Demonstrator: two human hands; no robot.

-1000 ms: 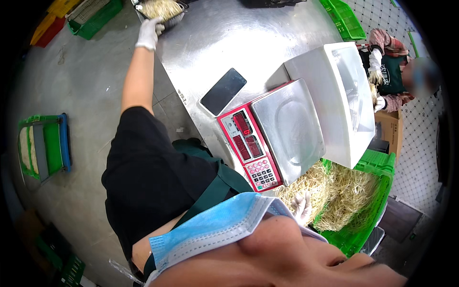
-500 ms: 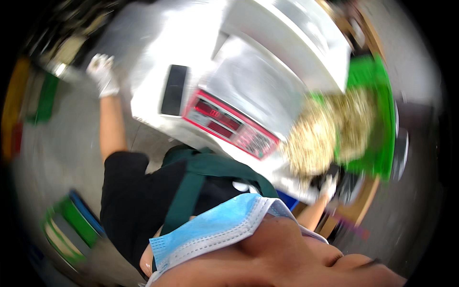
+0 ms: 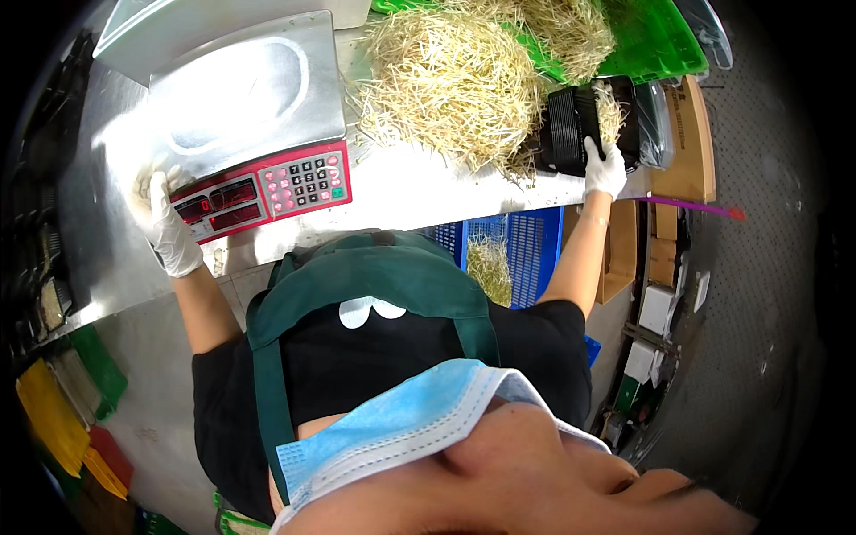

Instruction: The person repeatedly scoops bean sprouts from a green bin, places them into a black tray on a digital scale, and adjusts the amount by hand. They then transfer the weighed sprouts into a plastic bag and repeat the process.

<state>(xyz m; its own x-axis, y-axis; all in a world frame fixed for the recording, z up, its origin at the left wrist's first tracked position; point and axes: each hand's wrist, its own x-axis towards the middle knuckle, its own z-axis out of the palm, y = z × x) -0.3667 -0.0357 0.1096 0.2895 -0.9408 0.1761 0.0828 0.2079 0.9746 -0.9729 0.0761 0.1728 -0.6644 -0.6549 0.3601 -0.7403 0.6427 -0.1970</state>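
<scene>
My left hand (image 3: 162,212), in a white glove, is at the left end of a red-framed scale (image 3: 308,183). Its fingers are apart and look empty, though glare washes out their tips. The scale's steel plate (image 3: 241,94) carries nothing. On the right, my gloved right hand (image 3: 605,171) grips the near side of a black plastic tray (image 3: 563,129) in a stack, thumb on its edge; its other fingertips are partly hidden. A small clump of bean sprouts (image 3: 610,114) lies just beyond those fingers. Between scale and trays spreads a large heap of bean sprouts (image 3: 450,85).
Behind the heap stands a green crate (image 3: 660,40) with more sprouts. A white tub (image 3: 214,27) is behind the scale. Below the steel table's edge (image 3: 392,209) sits a blue basket (image 3: 535,259) with sprouts. A cardboard box (image 3: 685,147) is at the right.
My left hand has come back from the far left to the scale's left end. The view has swung, bringing the right hand and trays clearly into sight. The phone left of the scale no longer shows clearly.
</scene>
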